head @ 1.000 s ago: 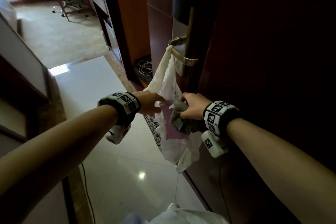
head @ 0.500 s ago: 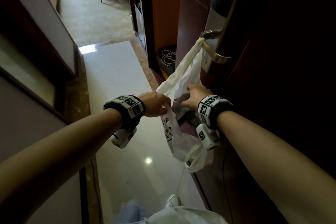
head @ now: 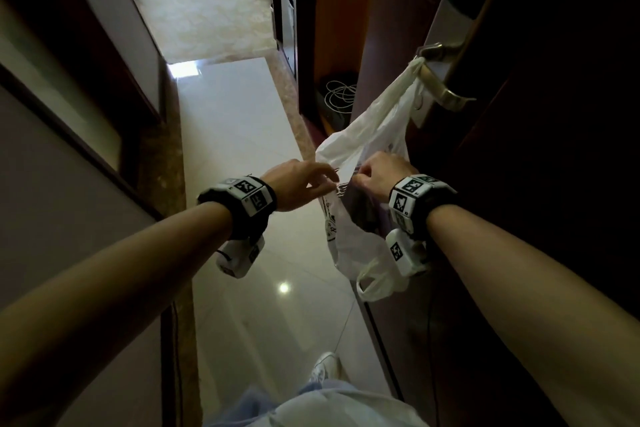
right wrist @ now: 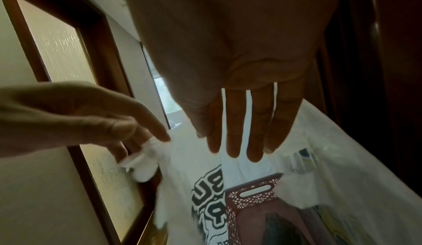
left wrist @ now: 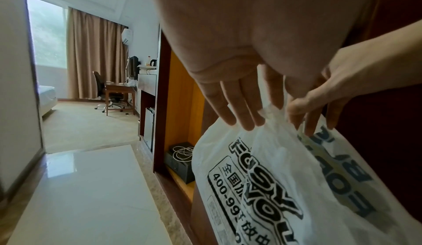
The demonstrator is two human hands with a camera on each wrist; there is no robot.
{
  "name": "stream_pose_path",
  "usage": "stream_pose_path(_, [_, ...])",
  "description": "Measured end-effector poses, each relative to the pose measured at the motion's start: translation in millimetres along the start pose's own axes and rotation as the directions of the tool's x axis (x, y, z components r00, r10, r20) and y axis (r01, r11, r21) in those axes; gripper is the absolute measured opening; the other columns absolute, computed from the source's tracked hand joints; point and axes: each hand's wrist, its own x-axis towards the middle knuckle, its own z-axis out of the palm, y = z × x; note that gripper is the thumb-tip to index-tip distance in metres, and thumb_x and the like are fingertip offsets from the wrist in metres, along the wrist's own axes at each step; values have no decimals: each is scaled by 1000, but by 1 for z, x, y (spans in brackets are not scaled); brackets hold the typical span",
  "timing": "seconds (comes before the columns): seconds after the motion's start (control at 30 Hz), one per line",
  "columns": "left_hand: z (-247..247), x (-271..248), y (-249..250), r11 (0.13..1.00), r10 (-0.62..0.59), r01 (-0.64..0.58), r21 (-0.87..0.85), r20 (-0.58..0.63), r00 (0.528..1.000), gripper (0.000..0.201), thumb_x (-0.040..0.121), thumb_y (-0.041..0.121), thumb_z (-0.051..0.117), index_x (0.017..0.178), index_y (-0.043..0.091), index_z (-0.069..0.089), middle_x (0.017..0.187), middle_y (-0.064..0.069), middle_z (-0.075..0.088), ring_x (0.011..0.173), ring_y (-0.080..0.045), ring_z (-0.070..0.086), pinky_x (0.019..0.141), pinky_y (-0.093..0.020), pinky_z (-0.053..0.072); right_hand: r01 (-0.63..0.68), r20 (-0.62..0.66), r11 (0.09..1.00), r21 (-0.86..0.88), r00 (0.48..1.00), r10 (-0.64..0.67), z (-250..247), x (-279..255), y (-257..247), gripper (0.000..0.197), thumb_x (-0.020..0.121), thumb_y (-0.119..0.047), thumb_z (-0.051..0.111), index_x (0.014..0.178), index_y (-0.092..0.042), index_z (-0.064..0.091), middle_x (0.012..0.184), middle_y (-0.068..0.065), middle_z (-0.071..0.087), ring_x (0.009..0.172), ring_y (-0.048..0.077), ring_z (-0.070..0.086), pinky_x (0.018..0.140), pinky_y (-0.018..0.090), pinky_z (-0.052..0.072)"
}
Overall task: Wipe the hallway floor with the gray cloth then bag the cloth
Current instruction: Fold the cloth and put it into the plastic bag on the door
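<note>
A white printed plastic bag (head: 367, 135) hangs by one loop from the brass door handle (head: 445, 88). The gray cloth (head: 363, 215) lies inside it, a dark shape behind the plastic; the right wrist view shows the cloth (right wrist: 283, 231) low in the bag. My left hand (head: 301, 184) pinches the bag's near rim (right wrist: 155, 144) between thumb and forefinger. My right hand (head: 381, 173) hovers at the bag's mouth. In the right wrist view its fingers (right wrist: 235, 137) are straight and hold nothing. In the left wrist view they touch the bag (left wrist: 274, 176).
The dark wooden door (head: 536, 201) stands at my right. The glossy tiled hallway floor (head: 242, 166) runs ahead to a carpeted room. A niche holds a black box with a white cable (head: 341, 95). A maroon patterned packet (right wrist: 251, 191) sits in the bag. My shoe (head: 323, 366) is below.
My right hand has let go of the gray cloth inside the bag and risen to the bag's mouth. My left hand keeps hold of the rim. The head view has tilted down.
</note>
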Motion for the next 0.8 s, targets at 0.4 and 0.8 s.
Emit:
stream_pose_path(0.4, [-22, -114, -66, 988, -133, 145, 56, -177, 975, 16, 92, 44, 62, 98, 33, 71, 94, 17, 72, 82, -1, 65, 83, -34, 57, -30, 10, 994, -105, 999, 31, 21, -48, -82, 31, 95, -42, 49, 96, -14, 61, 97, 6, 65, 90, 27, 62, 81, 38, 51])
stream_pose_path(0.8, [-37, -240, -117, 923, -377, 336, -189, -264, 888, 42, 91, 50, 61, 125, 25, 59, 118, 2, 68, 102, -15, 65, 93, -38, 53, 134, 39, 971, -197, 991, -128, 51, -105, -184, 47, 96, -44, 50, 133, -13, 52, 129, 9, 60, 112, 28, 59, 88, 38, 48])
